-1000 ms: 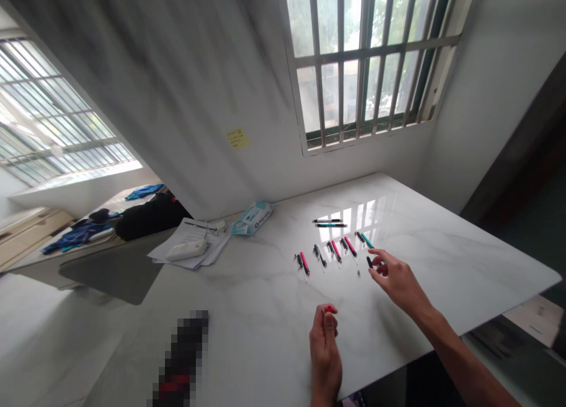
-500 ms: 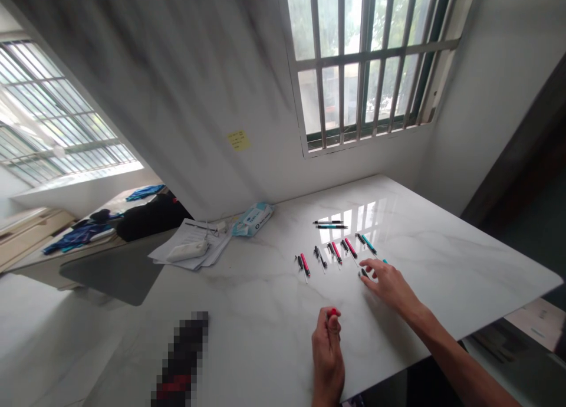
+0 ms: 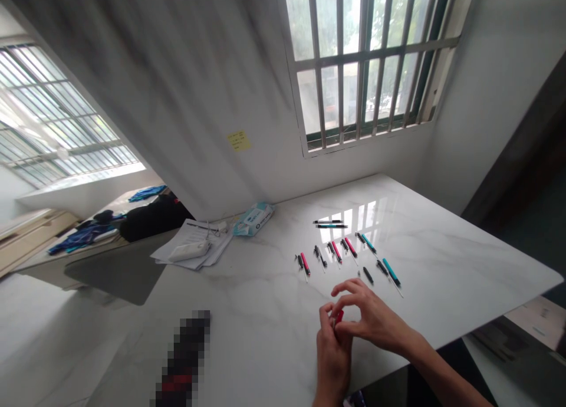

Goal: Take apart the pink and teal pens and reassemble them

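Observation:
My left hand (image 3: 332,357) is closed around a red pen barrel (image 3: 339,316), whose end sticks up above the fingers. My right hand (image 3: 369,317) meets it from the right, thumb and index finger curled in a pinch at the barrel's end; the contact is partly hidden. Just beyond the hands lie a loose black pen piece (image 3: 368,275) and a small pen tip (image 3: 359,273). To their right is a taken-apart teal pen (image 3: 391,272) with its black part and thin refill. Further disassembled pens, such as a red one (image 3: 305,263), lie in a row behind.
Whole pens (image 3: 331,225) lie beyond the row. Left on the marble-look table (image 3: 252,312) are papers (image 3: 190,242) and a blue-white wipes packet (image 3: 254,219). A barred window (image 3: 367,71) is in the wall behind. A pixelated dark object (image 3: 183,360) appears lower left.
My right hand has left the black pen piece on the table and moved down-left to the red barrel. The teal pen it covered now shows. My left hand has shifted slightly right.

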Available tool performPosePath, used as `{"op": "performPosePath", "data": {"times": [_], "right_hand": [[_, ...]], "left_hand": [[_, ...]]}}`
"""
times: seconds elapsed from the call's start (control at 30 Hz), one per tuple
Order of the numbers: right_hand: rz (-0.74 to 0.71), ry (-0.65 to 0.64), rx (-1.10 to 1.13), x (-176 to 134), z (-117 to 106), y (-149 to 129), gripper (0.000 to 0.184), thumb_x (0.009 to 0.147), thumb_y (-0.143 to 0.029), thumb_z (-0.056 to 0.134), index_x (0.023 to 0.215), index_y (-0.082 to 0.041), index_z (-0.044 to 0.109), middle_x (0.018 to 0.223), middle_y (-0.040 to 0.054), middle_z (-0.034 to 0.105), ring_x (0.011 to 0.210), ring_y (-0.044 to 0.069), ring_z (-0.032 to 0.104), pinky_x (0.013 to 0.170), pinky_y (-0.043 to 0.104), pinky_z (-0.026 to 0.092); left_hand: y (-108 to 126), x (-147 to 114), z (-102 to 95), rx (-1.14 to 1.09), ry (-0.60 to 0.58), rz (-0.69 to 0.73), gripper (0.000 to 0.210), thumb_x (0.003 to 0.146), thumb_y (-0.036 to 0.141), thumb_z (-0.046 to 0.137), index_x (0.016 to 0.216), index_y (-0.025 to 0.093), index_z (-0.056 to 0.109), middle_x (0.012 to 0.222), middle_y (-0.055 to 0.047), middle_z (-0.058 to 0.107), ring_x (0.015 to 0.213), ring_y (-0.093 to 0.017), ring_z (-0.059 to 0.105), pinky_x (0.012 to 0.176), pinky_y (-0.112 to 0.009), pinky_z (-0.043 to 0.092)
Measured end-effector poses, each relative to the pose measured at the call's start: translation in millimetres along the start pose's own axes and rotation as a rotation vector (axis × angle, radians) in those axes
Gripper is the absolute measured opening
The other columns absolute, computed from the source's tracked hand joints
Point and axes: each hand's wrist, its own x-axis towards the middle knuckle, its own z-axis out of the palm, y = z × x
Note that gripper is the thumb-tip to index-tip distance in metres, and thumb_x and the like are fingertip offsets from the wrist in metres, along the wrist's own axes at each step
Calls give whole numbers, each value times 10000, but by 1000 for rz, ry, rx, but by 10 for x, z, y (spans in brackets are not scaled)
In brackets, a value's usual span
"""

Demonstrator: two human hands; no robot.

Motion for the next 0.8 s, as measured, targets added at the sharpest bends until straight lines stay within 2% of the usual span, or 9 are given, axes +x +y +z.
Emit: {"op": "performPosePath", "data": {"times": [0.1, 0.27, 0.43, 0.6, 0.7, 0.8], "right_hand": [[-5, -4, -12, 23, 14, 28, 117, 777, -175, 792, 830, -278, 802, 1302, 25, 666, 1331, 266, 477, 1141, 414, 405], [-56, -90, 27, 83, 8, 61, 102, 798, -177, 771, 811, -276, 790, 1335, 8, 656, 1360, 267, 455, 1160, 421, 389], [-113, -105, 104, 88, 6, 55, 88, 898, -205, 683, 954, -241, 741, 1229, 40, 692, 1328, 241, 502, 1143, 385, 405], [-54, 55, 198, 113, -34, 66, 157, 989, -337, 605, 999, -224, 713, 1114, 55, 717, 1163, 234, 637, 1052, 383, 481], [-73, 216, 333, 153, -117, 144, 197, 961, -397, 648, 958, -208, 702, 1042, 64, 738, 1099, 237, 678, 1034, 385, 510], [-33, 343, 418, 153, -232, 319, 248, 932, -445, 673, 950, -198, 685, 983, 73, 750, 982, 228, 712, 934, 361, 567]], "left_hand": [[-7, 1, 11, 15, 5, -22, 493, 940, 586, 586, 1233, 205, 475, 872, -50, 732, 735, -230, 675, 676, -307, 493], [3, 12, 2, -5, -24, 18, 432, 953, 544, 586, 1216, 216, 485, 930, -55, 742, 783, -229, 700, 710, -309, 513], [64, 15, -6, -6, 3, -8, 493, 922, 587, 614, 1216, 202, 522, 918, -64, 738, 803, -232, 696, 710, -298, 508], [102, -1, -17, 16, 9, -49, 497, 936, 620, 582, 1189, 193, 545, 714, 5, 630, 631, -178, 578, 611, -264, 424], [118, -4, -28, 15, 32, -48, 451, 949, 619, 561, 1115, 199, 568, 730, 8, 590, 649, -164, 534, 648, -265, 422], [115, -7, -34, -72, 62, -76, 444, 979, 624, 486, 1070, 202, 589, 769, 1, 559, 688, -158, 503, 684, -264, 422]]}}
